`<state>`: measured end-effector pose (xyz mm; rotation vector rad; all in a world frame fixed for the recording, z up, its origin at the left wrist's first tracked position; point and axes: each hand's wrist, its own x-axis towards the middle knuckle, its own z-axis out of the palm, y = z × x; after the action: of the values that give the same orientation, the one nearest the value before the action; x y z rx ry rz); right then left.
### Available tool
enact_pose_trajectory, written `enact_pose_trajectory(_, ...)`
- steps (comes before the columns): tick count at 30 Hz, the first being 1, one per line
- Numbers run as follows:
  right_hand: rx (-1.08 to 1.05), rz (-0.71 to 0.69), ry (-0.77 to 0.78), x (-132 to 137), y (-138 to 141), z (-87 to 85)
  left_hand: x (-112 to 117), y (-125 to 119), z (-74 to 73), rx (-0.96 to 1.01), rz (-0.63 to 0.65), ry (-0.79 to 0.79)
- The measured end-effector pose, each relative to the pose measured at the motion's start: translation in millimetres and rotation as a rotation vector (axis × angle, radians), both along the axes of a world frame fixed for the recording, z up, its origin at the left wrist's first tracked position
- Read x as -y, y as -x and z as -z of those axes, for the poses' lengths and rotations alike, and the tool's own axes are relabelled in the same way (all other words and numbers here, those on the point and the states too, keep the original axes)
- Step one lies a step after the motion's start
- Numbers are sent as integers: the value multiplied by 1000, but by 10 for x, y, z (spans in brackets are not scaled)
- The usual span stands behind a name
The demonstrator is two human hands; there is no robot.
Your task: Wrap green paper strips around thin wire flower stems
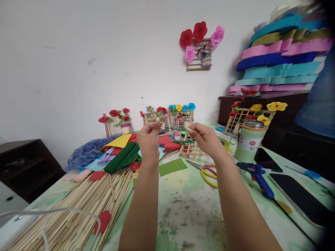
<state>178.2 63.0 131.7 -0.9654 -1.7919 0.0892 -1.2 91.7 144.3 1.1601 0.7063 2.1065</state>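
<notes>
My left hand [148, 138] and my right hand [205, 137] are raised over the middle of the table, fingers pinched. A thin dark green strand [176, 129] runs between them, with one end in each pinch; its material is too fine to tell. Beyond the strand sit a small clear container with a red label [177, 135] and a lattice of sticks [193, 146]. On the table below lies an olive-green paper piece [172, 167]. Yellow-handled scissors [208, 176] lie beside my right forearm, with red handles next to them.
Many thin wooden sticks [70, 205], coloured paper [121, 158] and blue yarn [85, 153] cover the left side. At right stand a green cup [248, 141], a blue glue gun [260, 179] and phones [300, 197]. Flower-decorated stick frames [181, 115] line the wall.
</notes>
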Motion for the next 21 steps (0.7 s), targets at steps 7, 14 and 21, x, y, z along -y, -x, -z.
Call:
enact_pose_trajectory(7,-49,-51,-6,-19,6,27,-12,-6,1,15,13,-2)
enact_pose_trajectory(14,11,7,-20,-7,-15,17,20,-58,8,-33,15,17)
enact_pose_trajectory(21,-48,-20,-10,-5,29,41,41,-102,14,-41,42,-2)
